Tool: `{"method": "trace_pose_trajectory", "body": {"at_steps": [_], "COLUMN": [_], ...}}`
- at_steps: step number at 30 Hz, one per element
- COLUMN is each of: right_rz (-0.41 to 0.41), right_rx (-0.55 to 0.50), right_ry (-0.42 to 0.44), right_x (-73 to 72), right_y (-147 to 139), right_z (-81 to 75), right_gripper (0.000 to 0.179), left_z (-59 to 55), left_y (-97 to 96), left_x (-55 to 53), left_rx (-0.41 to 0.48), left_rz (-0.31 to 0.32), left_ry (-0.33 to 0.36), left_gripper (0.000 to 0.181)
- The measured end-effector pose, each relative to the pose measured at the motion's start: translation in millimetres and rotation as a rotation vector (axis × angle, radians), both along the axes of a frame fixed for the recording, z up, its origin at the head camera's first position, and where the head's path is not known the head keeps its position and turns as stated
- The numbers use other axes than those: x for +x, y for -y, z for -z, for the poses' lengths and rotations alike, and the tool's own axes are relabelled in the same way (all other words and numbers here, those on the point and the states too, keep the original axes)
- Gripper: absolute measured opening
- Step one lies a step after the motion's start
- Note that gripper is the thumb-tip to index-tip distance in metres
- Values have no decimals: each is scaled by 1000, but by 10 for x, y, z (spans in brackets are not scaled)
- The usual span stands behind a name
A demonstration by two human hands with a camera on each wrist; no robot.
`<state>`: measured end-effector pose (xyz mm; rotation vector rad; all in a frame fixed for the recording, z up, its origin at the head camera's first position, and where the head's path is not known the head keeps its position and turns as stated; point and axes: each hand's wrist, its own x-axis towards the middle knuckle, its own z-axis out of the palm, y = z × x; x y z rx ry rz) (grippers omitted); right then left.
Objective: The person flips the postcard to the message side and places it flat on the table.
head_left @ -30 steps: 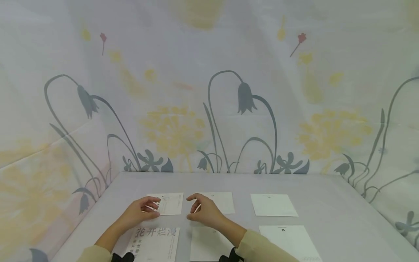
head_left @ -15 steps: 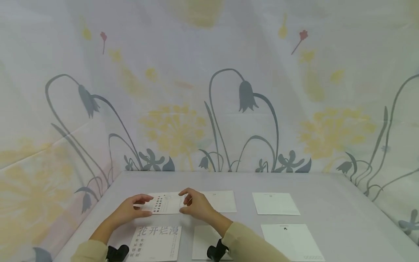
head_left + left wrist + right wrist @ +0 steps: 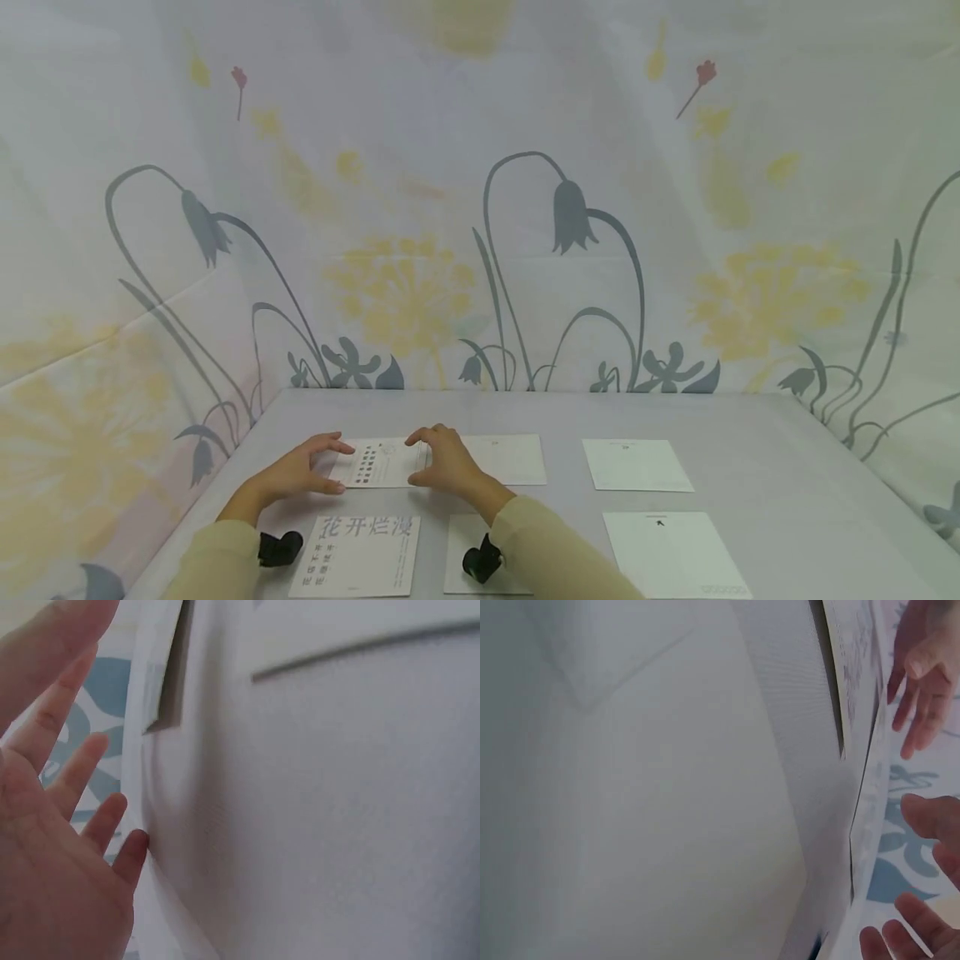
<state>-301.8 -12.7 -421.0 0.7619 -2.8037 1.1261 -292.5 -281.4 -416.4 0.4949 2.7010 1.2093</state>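
At the back left of the table lies a white card (image 3: 382, 465) with printed characters and a faint drawing. My left hand (image 3: 296, 471) is at its left edge, thumb and fingers spread apart. In the left wrist view, that hand's fingers (image 3: 71, 780) are extended, with nothing between them. My right hand (image 3: 448, 467) hovers at the same card's right edge, index finger and thumb bent towards it with a gap between. In the right wrist view, the right thumb (image 3: 930, 816) and fingers are parted, facing the left hand (image 3: 926, 690).
A card with large grey characters (image 3: 367, 554) lies front left. Paler cards sit at back middle (image 3: 517, 458), back right (image 3: 637, 465) and front right (image 3: 671, 554); the front middle card (image 3: 467, 527) is partly under my right forearm. A flower-printed cloth (image 3: 420, 208) surrounds the table.
Both hands have shifted left from over the gap between the back cards to either side of the back-left card. More of its print now shows. The cards appear to lie unmoved.
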Motion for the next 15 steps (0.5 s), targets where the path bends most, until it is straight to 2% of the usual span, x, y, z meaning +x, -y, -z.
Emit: {"method": "trace_pose_trajectory", "body": {"at_steps": [4, 15], "right_rz": [15, 9], "right_rx": [65, 195], "right_ry": [-3, 1], "right_x": [-64, -216], "right_y": [22, 67], "right_z": [34, 102], "right_gripper": [47, 46], "left_z": [-2, 60], "left_y": [23, 45], "left_x": [-32, -144], "left_rx": [3, -40], "left_rz": [6, -5], "left_ry": [44, 35], "left_gripper": [57, 48]}}
